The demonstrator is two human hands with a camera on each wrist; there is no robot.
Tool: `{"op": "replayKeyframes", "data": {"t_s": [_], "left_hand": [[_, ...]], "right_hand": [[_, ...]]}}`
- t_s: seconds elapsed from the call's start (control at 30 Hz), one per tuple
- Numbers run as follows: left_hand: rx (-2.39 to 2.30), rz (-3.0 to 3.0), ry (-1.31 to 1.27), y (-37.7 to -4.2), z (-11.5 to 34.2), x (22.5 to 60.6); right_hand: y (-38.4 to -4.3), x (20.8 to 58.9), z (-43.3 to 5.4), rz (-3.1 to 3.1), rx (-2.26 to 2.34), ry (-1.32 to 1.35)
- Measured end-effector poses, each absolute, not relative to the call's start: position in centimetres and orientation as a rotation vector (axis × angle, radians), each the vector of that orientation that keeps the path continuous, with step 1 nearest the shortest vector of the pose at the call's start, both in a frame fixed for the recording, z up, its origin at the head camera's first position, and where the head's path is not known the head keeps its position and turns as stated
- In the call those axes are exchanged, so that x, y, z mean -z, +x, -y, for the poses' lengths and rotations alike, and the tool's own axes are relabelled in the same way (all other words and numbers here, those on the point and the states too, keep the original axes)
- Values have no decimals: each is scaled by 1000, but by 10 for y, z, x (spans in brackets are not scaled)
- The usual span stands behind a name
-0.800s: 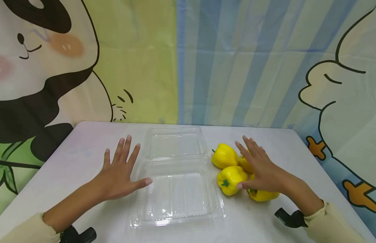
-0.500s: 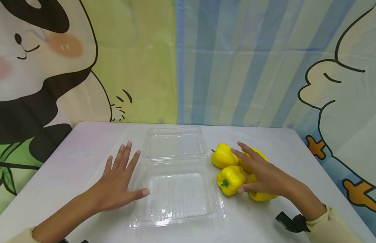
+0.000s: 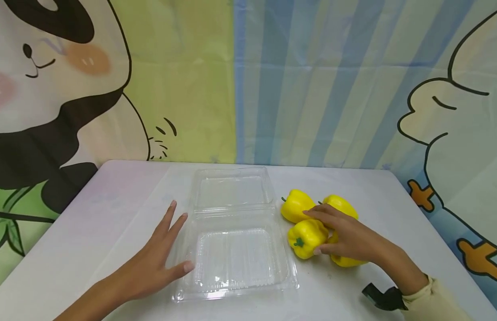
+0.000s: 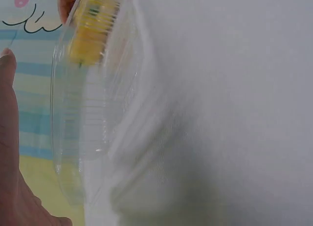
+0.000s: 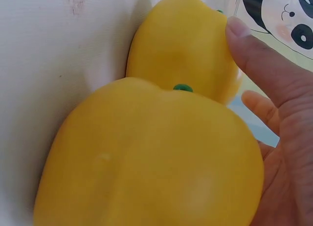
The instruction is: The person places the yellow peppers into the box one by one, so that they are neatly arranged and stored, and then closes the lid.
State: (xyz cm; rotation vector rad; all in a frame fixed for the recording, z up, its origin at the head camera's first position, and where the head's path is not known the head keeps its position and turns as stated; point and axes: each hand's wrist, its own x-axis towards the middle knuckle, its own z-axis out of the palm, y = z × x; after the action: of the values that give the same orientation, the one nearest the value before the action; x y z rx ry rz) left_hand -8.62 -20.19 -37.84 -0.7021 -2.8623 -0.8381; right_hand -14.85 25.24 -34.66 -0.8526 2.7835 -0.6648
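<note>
Several yellow bell peppers are grouped on the white table, right of a clear plastic clamshell box [image 3: 234,263] that lies opened flat. My right hand [image 3: 352,234] reaches over the group. Its thumb is at the front-left pepper [image 3: 306,238], and its bent fingers extend over that pepper's far side. In the right wrist view the thumb tip [image 5: 237,26] is right at the farther pepper [image 5: 178,45], while a nearer pepper [image 5: 146,157] fills the foreground. My left hand [image 3: 152,263] hovers with spread fingers at the box's left side, holding nothing.
The back-left pepper [image 3: 294,206] and back-right pepper [image 3: 341,206] stand behind the right hand; the front-right pepper [image 3: 348,261] is partly under it. The box's lid half [image 3: 234,191] points toward the cartoon-printed curtain [image 3: 192,89] behind the white table [image 3: 124,214].
The right hand has lowered onto the peppers, its fingers bending more around the front-left one. The left hand has drawn back slightly toward the near edge. Peppers and box stay put.
</note>
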Motion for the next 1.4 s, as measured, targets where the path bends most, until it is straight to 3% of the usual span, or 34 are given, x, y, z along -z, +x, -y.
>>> {"op": "replayKeyframes", "data": {"t_s": [0.47,0.8,1.07,1.4], "left_hand": [[1224,2698,-719,-50,182,400],[1446,2289,-827,-46,161,420],[1344,2563,-514,-41,159,425],[1378,2643,-422,-40,157,424]], "right_hand": [[-145,350,-253,-2798,631,-811],[-142,353,-251,-2815,571,-849],[-143,354,-247,-2814,587,-932],[-143,354,-246,-2838,647,-914]]}}
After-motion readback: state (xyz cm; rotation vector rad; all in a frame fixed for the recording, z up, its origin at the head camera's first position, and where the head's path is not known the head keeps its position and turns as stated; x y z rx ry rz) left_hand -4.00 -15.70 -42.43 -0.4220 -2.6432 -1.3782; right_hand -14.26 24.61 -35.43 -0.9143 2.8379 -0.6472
